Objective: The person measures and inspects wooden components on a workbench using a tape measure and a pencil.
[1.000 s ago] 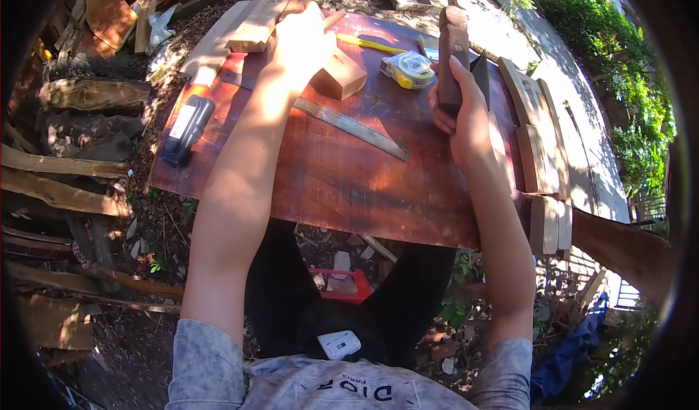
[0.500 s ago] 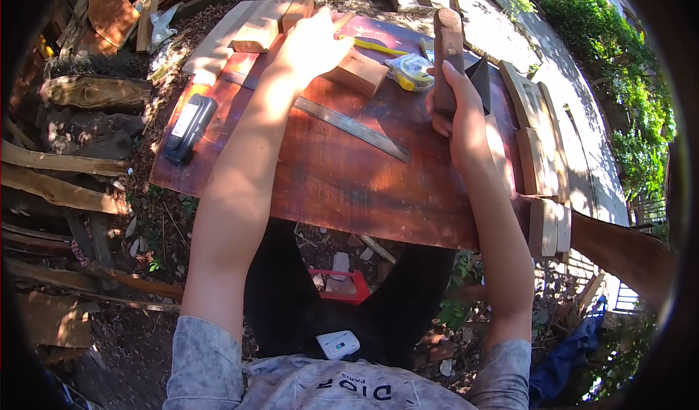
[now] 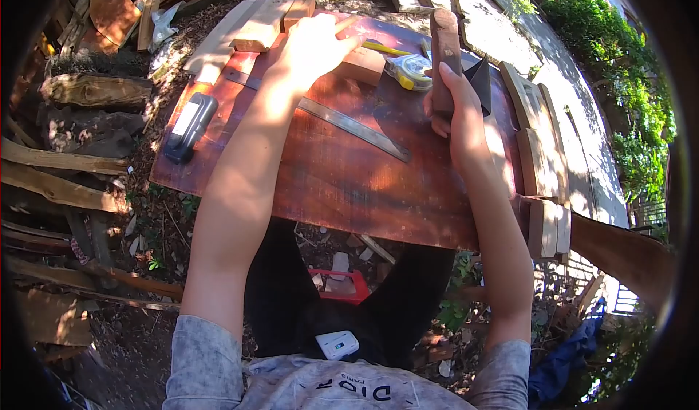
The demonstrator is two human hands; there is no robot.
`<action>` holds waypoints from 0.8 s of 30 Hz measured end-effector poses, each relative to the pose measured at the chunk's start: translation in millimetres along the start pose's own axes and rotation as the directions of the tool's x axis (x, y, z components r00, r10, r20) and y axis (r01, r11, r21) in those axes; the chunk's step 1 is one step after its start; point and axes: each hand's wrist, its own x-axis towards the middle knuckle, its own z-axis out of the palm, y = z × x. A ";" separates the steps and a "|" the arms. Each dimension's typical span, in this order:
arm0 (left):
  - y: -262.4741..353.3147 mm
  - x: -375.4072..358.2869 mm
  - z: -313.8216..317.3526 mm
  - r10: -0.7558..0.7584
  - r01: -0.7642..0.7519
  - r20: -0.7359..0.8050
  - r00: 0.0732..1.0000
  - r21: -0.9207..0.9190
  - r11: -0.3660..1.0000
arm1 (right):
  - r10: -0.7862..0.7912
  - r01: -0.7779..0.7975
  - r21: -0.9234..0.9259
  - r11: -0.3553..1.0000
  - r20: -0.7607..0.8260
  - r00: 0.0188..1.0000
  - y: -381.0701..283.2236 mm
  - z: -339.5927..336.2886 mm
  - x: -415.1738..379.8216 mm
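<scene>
Block (image 3: 366,65) lies on far part of tabletop (image 3: 349,184), partly hidden by my left hand (image 3: 312,52), whose grip I cannot tell; my right hand (image 3: 464,115) clasps dark wooden piece (image 3: 445,42) by its near end. Both look rigid; block likely weighty, best taken across its sides

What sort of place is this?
Probably an outdoor woodworking spot: a tape measure and a metal ruler lie on the reddish board, and rough timber lies off to the left.

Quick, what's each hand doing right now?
Left hand: over the wooden block; grip cannot be told.
Right hand: closed, holding the dark wooden piece.
</scene>
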 end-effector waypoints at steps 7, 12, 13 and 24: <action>17.8 -3.5 2.3 0.170 -0.178 -0.330 0.929 0.006 0.984 | 0.007 -0.008 0.045 0.999 0.028 1.000 2.5 -2.7 2.2; 44.4 -8.9 4.0 0.206 -0.272 -0.228 0.952 -0.310 0.911 | 0.010 -0.011 0.032 0.999 0.022 1.000 2.1 -0.4 1.1; 45.1 -9.8 7.6 0.234 -0.304 -0.245 0.941 -0.305 0.902 | 0.010 -0.012 0.050 0.999 0.028 1.000 2.8 -1.7 1.4; 58.6 -18.6 -0.5 0.302 -0.354 -0.268 0.915 -0.171 0.920 | -0.088 0.088 -0.005 0.996 -0.029 0.996 -0.1 0.9 -0.8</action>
